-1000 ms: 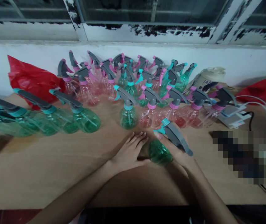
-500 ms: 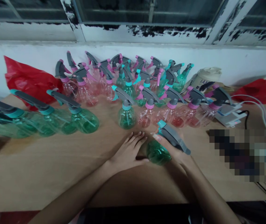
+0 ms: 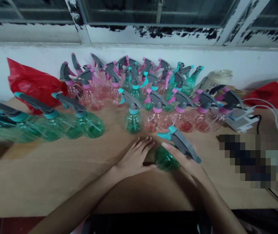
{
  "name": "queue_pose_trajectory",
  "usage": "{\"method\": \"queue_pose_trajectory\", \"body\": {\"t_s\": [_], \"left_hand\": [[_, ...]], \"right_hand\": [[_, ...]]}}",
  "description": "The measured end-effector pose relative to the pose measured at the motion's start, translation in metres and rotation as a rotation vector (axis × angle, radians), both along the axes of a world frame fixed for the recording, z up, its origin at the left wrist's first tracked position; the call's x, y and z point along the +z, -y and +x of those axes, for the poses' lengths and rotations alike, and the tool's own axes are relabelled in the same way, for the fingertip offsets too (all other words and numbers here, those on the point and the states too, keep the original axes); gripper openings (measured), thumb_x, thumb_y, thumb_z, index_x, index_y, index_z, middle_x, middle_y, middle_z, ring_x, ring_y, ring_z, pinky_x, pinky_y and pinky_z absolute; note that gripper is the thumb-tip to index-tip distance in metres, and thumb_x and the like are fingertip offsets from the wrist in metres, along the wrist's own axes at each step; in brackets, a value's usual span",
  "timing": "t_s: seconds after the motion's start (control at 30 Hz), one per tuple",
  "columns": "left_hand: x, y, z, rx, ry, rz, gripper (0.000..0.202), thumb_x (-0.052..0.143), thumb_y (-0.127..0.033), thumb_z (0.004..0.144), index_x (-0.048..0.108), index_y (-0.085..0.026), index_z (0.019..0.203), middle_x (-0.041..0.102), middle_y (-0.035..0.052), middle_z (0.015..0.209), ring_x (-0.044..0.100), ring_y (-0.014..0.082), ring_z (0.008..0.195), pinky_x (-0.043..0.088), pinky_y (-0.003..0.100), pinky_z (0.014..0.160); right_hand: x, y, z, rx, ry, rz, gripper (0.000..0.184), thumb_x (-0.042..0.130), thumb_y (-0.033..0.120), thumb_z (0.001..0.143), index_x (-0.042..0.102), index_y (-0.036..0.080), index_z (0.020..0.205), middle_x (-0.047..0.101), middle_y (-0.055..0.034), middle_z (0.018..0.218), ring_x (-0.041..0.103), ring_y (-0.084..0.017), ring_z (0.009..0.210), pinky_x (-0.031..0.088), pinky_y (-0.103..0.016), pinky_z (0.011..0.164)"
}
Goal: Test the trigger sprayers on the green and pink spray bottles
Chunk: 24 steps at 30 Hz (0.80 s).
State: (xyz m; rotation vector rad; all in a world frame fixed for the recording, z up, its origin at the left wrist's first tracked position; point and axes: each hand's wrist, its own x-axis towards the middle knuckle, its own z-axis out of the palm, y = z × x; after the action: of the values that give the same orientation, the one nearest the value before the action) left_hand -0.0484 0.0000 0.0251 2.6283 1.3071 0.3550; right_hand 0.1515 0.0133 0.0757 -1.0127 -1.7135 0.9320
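My right hand (image 3: pixel 186 161) is wrapped round a green spray bottle (image 3: pixel 166 159) with a grey and teal trigger head, near the front middle of the table. Part of the bottle is hidden behind the fingers. Flat on the wood to its left lies my left hand (image 3: pixel 136 157), fingers spread, the thumb reaching close to the bottle's base; whether it touches cannot be made out. Just beyond both hands stands another green spray bottle (image 3: pixel 133 123), with several pink spray bottles (image 3: pixel 156 118) in a row to its right.
Several green spray bottles (image 3: pixel 91 126) line the left side. More pink and green bottles crowd against the wall between a red plastic bag (image 3: pixel 35 86) and a beige bag (image 3: pixel 215 79). At right lie a second red bag (image 3: pixel 271 96), a white device (image 3: pixel 242 118) and cables.
The held bottle has turned slightly, so its teal nozzle now shows pointing left. My left hand stays in place. The whole view has shifted a little.
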Motion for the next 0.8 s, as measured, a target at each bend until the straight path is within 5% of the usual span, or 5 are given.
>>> {"method": "queue_pose_trajectory", "body": {"t_s": [0.3,0.57,0.8], "left_hand": [[-0.001,0.0,0.001,-0.004,-0.012,0.018,0.081,0.058,-0.061,0.082,0.035,-0.009,0.14,0.038,0.0164,0.146,0.029,0.028,0.138,0.018,0.047,0.114],[0.002,-0.001,0.001,-0.012,0.004,0.003,0.081,0.063,-0.058,0.079,0.036,-0.009,0.139,0.038,0.0168,0.146,0.028,0.0287,0.138,0.017,0.046,0.115],[0.0,-0.001,0.0,-0.009,0.022,0.009,0.079,0.061,-0.059,0.081,0.035,-0.011,0.138,0.041,0.0166,0.144,0.028,0.0289,0.138,0.017,0.047,0.114]], "right_hand": [[0.01,-0.002,-0.002,0.074,-0.042,-0.01,0.029,0.064,0.032,0.084,0.064,0.03,0.112,0.069,-0.0016,0.114,0.062,-0.021,0.109,0.047,-0.037,0.097],[0.011,0.0,-0.002,0.045,-0.054,-0.031,0.015,0.064,0.034,0.084,0.066,0.03,0.099,0.069,0.002,0.092,0.066,-0.015,0.084,0.051,-0.028,0.076],[0.014,-0.001,-0.002,0.043,-0.032,-0.007,0.009,0.061,0.029,0.085,0.065,0.027,0.093,0.069,0.0013,0.087,0.066,-0.016,0.081,0.05,-0.028,0.073]]}}
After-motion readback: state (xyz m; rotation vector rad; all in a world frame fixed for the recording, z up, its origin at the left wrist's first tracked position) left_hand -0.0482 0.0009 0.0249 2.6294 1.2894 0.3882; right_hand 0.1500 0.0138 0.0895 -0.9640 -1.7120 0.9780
